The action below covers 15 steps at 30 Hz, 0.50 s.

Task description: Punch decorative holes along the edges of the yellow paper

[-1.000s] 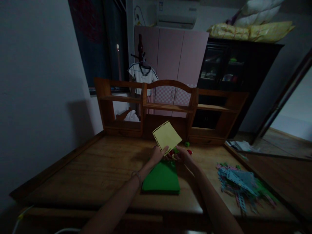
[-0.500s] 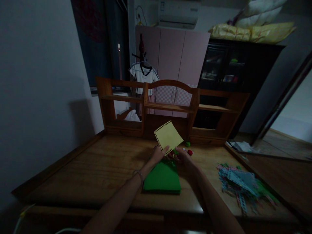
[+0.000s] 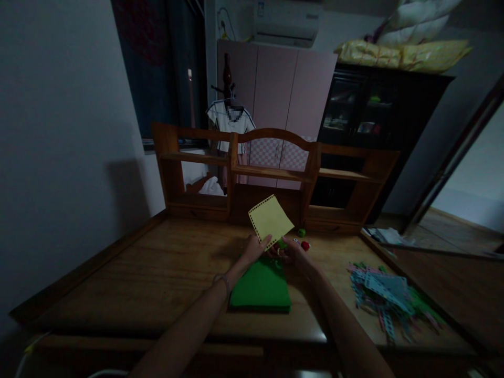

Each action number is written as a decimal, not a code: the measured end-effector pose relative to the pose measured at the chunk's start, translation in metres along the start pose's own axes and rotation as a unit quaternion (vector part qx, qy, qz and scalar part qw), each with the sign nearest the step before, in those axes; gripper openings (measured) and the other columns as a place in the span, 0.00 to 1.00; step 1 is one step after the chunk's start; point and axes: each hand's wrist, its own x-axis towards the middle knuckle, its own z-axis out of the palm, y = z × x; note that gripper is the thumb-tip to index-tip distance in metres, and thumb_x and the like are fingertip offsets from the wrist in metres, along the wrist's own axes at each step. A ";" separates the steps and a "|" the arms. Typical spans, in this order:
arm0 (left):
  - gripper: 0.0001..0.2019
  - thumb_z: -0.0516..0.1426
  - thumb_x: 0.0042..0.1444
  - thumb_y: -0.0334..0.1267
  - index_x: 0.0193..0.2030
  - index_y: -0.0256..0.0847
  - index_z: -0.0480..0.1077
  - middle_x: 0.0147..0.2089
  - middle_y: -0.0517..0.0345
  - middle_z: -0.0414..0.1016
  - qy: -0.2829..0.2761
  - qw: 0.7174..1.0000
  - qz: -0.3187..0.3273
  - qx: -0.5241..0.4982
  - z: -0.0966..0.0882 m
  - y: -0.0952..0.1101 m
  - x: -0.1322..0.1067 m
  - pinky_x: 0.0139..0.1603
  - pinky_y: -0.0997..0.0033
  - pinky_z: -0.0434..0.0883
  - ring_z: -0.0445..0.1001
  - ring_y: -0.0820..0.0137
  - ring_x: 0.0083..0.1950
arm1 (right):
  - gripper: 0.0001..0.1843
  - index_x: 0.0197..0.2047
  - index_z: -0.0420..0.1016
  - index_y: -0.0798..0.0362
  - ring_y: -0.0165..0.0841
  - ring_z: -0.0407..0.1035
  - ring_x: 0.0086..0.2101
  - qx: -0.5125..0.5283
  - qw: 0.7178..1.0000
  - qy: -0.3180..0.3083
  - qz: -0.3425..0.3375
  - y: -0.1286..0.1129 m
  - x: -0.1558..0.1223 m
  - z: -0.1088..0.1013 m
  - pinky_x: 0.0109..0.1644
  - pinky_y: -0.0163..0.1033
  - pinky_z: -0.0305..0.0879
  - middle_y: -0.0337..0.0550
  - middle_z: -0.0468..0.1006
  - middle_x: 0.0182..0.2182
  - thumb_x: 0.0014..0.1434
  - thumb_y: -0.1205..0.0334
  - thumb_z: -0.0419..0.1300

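Note:
A yellow square sheet (image 3: pixel 271 218) with a row of holes along its left and lower edges is raised and tilted above the table. My left hand (image 3: pixel 255 249) is closed on its lower edge, the thumb lying over the front. By the sheet's lower right edge, my right hand (image 3: pixel 297 253) has its fingers curled inward; a small green thing shows beside them, too dim to name. Just below both hands lies a thick green felt-like stack (image 3: pixel 260 286). Past my right hand are a small green ball-like item (image 3: pixel 301 232) and a red one (image 3: pixel 305 245).
On the right of the wooden table (image 3: pixel 157 273) is a loose pile of blue, pink and green perforated pieces and strips (image 3: pixel 384 289). A wooden shelf unit (image 3: pixel 271 170) stands along the table's back edge. A wall (image 3: pixel 79 131) borders the left side.
The view shifts slightly. Both hands and the yellow sheet keep nearly the same pose.

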 end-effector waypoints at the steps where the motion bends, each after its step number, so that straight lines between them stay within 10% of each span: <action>1: 0.17 0.57 0.49 0.47 0.37 0.33 0.74 0.34 0.48 0.79 0.001 1.000 -0.002 0.004 0.000 0.001 0.000 0.45 0.65 0.72 0.75 0.60 0.44 | 0.19 0.19 0.67 0.56 0.25 0.47 0.15 0.002 1.000 -0.010 0.013 -0.001 0.000 -0.001 0.21 0.35 0.46 0.39 0.60 0.13 0.52 0.50 0.58; 15: 0.17 0.57 0.49 0.46 0.37 0.32 0.75 0.35 0.47 0.78 0.006 0.999 -0.004 0.035 0.000 0.000 -0.001 0.45 0.63 0.72 0.75 0.59 0.44 | 0.17 0.22 0.70 0.57 0.25 0.50 0.16 -0.006 1.000 -0.014 0.009 -0.004 0.002 -0.005 0.19 0.33 0.44 0.40 0.65 0.15 0.50 0.50 0.60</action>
